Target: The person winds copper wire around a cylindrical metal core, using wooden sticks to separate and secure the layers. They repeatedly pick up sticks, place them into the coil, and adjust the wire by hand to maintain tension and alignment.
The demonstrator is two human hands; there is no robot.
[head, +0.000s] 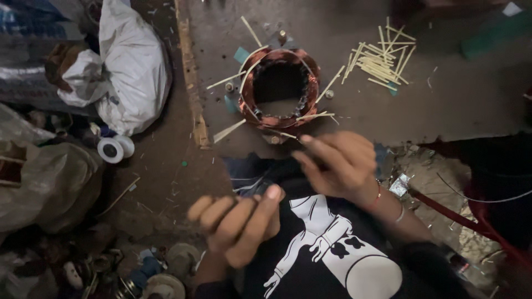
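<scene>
Stator (pixel 279 88) with copper windings sits on the bench (pixel 471 99) at 12 o'clock, thin slivers poking from its slots. It looks heavy and stiff; the windings seem fragile, so the outer rim is likely the safest grip. Right hand (pixel 338 166) pinches near a sliver at its lower edge. Left hand (pixel 238 221) is loosely curled; whether it holds anything I cannot tell. White sack (pixel 133 61) at 10 o'clock is bunched shut, contents hidden.

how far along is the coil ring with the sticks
Done: several sticks already poke from the copper coil ring on the bench. In hand: the right hand is at its near edge; the left hand is curled nearer the body. Left: a pile of sticks lies unused.
</scene>
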